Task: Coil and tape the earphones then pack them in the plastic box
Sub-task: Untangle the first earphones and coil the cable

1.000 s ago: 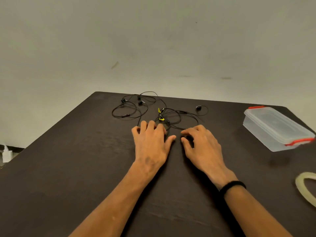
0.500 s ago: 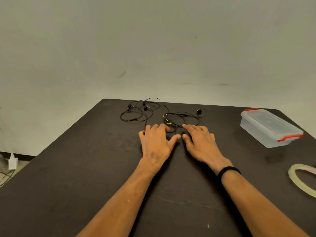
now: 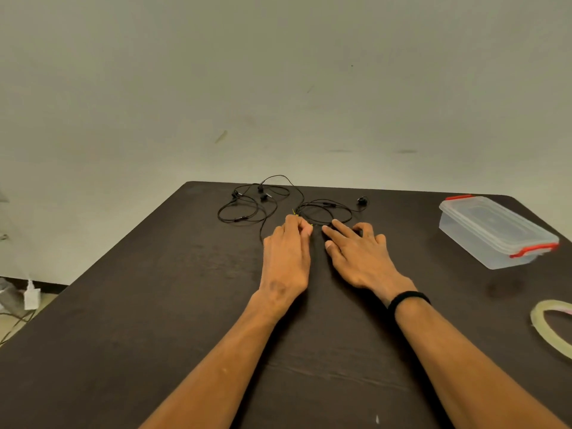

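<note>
While both forearms stretch forward over the dark table (image 3: pixel 154 305), the left hand (image 3: pixel 286 258) lies knuckles-up near the table's middle with its fingers (image 3: pixel 298 226) curled down at the near edge of the earphones (image 3: pixel 322 210), where a bit of yellow shows just beside the fingertips; they seem to pinch the cable there, though the grip itself is hidden under the hand. The right hand (image 3: pixel 360 255) sits just to the right of it, palm down, with its index finger straight and pointing toward the far left, its tip touching or nearly touching the cable loop, and the other fingers loosely bent and holding nothing. A black band (image 3: pixel 408 300) circles the right wrist. The earphones are thin black cables lying loose and tangled in several loops toward the far side of the table, with small black earbuds at the far left and far right of the tangle. A clear plastic box (image 3: pixel 495 232) with its lid on and red clips stands at the far right, well apart from the hands. A roll of clear tape (image 3: pixel 544 329) lies flat at the right edge, nearer than the box.
</note>
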